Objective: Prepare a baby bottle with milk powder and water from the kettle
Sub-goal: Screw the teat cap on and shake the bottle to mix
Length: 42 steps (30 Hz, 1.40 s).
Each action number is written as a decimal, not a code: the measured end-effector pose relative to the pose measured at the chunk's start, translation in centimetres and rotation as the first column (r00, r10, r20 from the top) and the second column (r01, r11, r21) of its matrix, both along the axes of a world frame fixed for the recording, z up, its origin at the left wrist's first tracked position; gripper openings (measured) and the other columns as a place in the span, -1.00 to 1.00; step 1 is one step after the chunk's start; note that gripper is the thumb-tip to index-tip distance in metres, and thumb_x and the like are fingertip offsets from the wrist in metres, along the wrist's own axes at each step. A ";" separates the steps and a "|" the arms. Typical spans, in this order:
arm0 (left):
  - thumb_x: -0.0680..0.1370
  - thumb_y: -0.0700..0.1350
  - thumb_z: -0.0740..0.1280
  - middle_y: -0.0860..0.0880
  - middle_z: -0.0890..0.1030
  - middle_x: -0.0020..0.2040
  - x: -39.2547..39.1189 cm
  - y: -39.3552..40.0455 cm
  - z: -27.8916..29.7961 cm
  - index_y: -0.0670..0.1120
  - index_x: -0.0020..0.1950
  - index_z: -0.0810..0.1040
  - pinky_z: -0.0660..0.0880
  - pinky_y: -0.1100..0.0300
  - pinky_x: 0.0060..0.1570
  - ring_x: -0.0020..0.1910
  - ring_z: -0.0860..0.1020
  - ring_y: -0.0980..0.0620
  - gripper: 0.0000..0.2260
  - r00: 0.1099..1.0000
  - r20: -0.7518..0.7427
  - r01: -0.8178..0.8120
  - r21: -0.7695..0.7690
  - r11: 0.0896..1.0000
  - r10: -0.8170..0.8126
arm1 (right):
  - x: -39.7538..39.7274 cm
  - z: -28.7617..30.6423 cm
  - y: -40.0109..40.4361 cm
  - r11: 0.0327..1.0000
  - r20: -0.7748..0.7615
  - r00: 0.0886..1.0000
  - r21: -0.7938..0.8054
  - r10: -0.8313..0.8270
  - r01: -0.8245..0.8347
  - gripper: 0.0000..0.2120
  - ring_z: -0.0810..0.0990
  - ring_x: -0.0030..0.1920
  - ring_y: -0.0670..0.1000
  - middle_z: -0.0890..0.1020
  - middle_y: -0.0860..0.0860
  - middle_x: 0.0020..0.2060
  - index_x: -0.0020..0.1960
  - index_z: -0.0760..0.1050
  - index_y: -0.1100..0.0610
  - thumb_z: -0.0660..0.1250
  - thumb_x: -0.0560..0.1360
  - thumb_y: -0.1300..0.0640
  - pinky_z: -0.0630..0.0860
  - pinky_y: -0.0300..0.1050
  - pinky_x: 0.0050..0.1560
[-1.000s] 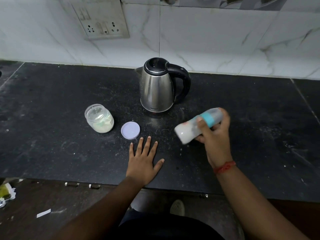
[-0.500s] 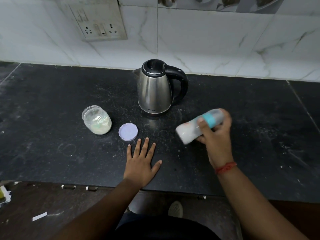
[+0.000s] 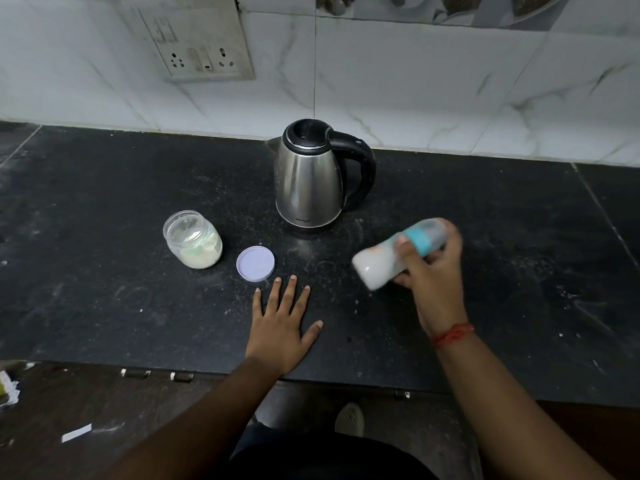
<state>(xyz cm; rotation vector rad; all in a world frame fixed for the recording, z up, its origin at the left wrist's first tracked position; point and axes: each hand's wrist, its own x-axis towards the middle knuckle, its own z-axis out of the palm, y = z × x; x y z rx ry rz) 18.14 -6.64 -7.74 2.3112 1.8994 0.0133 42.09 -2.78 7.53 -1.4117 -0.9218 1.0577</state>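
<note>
My right hand (image 3: pixel 434 271) grips a baby bottle (image 3: pixel 377 263) tilted on its side above the counter, its white milky base pointing left and its teal collar and cap up by my fingers; it is blurred. My left hand (image 3: pixel 282 323) lies flat on the black counter (image 3: pixel 104 271), fingers spread, just below a lilac jar lid (image 3: pixel 255 263). An open glass jar of pale milk powder (image 3: pixel 194 239) stands left of the lid. The steel kettle (image 3: pixel 310 178) with a black handle stands behind, lid closed.
A white marble-tiled wall with a socket panel (image 3: pixel 197 46) rises behind the counter. The counter's front edge runs below my left hand, with the floor, paper scraps (image 3: pixel 76 433) and a shoe (image 3: pixel 349 419) beneath.
The bottle in my right hand stays tilted and blurred, shifting only slightly between frames. My left hand stays flat on the counter. The view has tilted a little.
</note>
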 end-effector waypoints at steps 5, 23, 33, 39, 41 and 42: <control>0.63 0.40 -0.12 -0.04 -0.01 0.69 -0.1 0.0 -0.2 0.09 0.67 0.04 -0.11 -0.30 0.57 0.67 -0.08 -0.13 -0.32 1.000 0.001 0.002 0.005 1.000 -0.002 | -0.9 -0.5 -0.4 0.988 0.062 0.987 -0.041 0.150 -0.147 -0.42 0.65 0.15 0.06 0.55 -0.01 0.20 0.40 0.29 -0.19 0.49 0.50 0.07 0.70 0.17 -0.04; 0.62 0.39 -0.09 -0.05 0.04 0.68 0.1 0.0 -0.4 0.08 0.67 0.09 -0.10 -0.31 0.57 0.67 -0.03 -0.14 -0.32 1.000 0.002 -0.011 0.010 1.000 0.011 | -0.5 -0.8 -0.2 0.998 -0.072 0.996 0.008 -0.061 0.062 -0.45 0.63 0.19 0.10 0.51 0.03 0.21 0.43 0.22 -0.09 0.42 0.57 0.11 0.69 0.11 -0.02; 0.62 0.40 -0.10 -0.04 -0.04 0.69 -0.1 0.0 -0.2 0.09 0.67 0.03 -0.17 -0.29 0.57 0.67 -0.12 -0.13 -0.32 1.000 0.020 -0.004 -0.002 1.000 0.004 | 0.0 -0.7 0.1 0.998 -0.061 0.997 -0.011 -0.056 0.056 -0.46 0.63 0.18 0.09 0.51 0.00 0.21 0.41 0.20 -0.13 0.41 0.57 0.09 0.69 0.09 -0.02; 0.62 0.40 -0.11 -0.03 -0.05 0.69 0.0 0.0 -0.2 0.10 0.67 0.02 -0.18 -0.28 0.57 0.67 -0.13 -0.12 -0.32 1.000 0.011 -0.003 -0.004 1.000 0.003 | 0.2 -1.2 -0.1 0.993 -0.105 0.988 -0.030 -0.117 0.115 -0.44 0.63 0.19 0.06 0.51 -0.03 0.20 0.44 0.19 -0.13 0.41 0.58 0.09 0.69 0.05 -0.03; 0.62 0.40 -0.11 -0.03 -0.03 0.69 -0.1 0.0 -0.3 0.10 0.67 0.03 -0.17 -0.29 0.57 0.67 -0.11 -0.13 -0.32 1.000 0.015 -0.004 0.001 1.000 0.004 | -0.3 -1.5 -0.2 0.997 -0.039 0.999 -0.071 0.027 -0.030 -0.48 0.63 0.18 0.08 0.52 -0.01 0.20 0.37 0.26 -0.22 0.43 0.56 0.10 0.69 0.12 -0.01; 0.62 0.40 -0.10 -0.03 -0.02 0.69 -0.1 0.0 -0.3 0.09 0.67 0.04 -0.16 -0.29 0.57 0.67 -0.10 -0.13 -0.32 1.000 0.016 -0.004 0.004 1.000 0.004 | -0.3 -1.6 -0.3 0.993 -0.003 0.996 -0.081 0.091 -0.091 -0.47 0.63 0.18 0.09 0.52 0.01 0.21 0.36 0.28 -0.24 0.45 0.54 0.10 0.69 0.14 -0.01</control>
